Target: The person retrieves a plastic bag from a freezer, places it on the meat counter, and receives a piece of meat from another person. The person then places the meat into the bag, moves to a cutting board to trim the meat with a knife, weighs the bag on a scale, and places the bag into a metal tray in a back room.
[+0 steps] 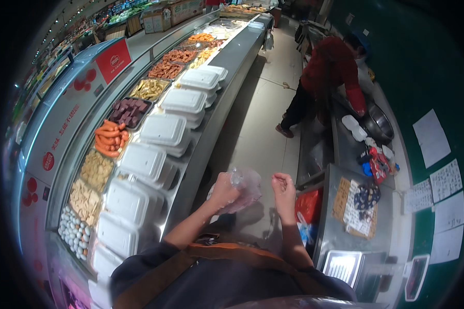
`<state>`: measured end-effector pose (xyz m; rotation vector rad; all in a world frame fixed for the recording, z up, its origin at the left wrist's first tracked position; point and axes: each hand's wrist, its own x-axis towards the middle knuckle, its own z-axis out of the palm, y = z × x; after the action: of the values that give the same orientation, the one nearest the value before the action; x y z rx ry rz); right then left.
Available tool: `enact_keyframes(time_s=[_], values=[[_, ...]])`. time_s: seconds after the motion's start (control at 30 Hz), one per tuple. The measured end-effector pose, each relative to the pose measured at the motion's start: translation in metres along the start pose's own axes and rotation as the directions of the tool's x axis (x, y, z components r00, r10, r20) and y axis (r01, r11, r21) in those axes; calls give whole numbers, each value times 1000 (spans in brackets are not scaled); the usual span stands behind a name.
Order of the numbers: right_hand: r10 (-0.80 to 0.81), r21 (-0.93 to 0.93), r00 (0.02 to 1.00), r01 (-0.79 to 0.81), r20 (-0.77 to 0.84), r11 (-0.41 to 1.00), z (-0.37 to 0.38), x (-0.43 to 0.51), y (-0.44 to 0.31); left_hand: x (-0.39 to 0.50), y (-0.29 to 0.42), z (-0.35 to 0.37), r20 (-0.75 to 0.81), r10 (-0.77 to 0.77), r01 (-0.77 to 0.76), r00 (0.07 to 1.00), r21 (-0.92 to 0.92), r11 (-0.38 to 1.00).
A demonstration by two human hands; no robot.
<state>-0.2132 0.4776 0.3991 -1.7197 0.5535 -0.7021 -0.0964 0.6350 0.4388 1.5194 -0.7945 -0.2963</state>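
My left hand [225, 190] is closed on the gathered neck of a clear plastic bag [248, 193] with something pinkish in it, in front of my body above the aisle floor. To the right of the bag, my right hand [283, 186] is raised with its fingers curled; whether they pinch anything is too small to tell. White lidded foam boxes [163, 129] stand in stacks along the counter at my left. Beyond them lie trays of food, among them sausages [110, 138], dark red blocks [129, 112] and eggs [74, 231].
A steel counter edge [232, 63] runs along the aisle's left side. At the right, a person in red [328, 69] bends over a worktop with a steel bowl [378, 123]. Nearer are cardboard pieces [341, 199], a lit-screen device [342, 266] and a red bag [308, 204].
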Motion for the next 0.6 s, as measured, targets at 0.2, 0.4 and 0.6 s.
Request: enact_keyframes(time_s=[0.2,0.4,0.6], values=[[567,388,761,-649,316,654,8,212,113,244,-59,19,38,104,-107,994,114,988],[214,718,743,-669,634,193,26,418,130,472,-115,57,93,63,-56,994,-81,995],[77,810,838,-543,540,223,24,670,159,710,-170,95,146,193,-209,970,107,972]])
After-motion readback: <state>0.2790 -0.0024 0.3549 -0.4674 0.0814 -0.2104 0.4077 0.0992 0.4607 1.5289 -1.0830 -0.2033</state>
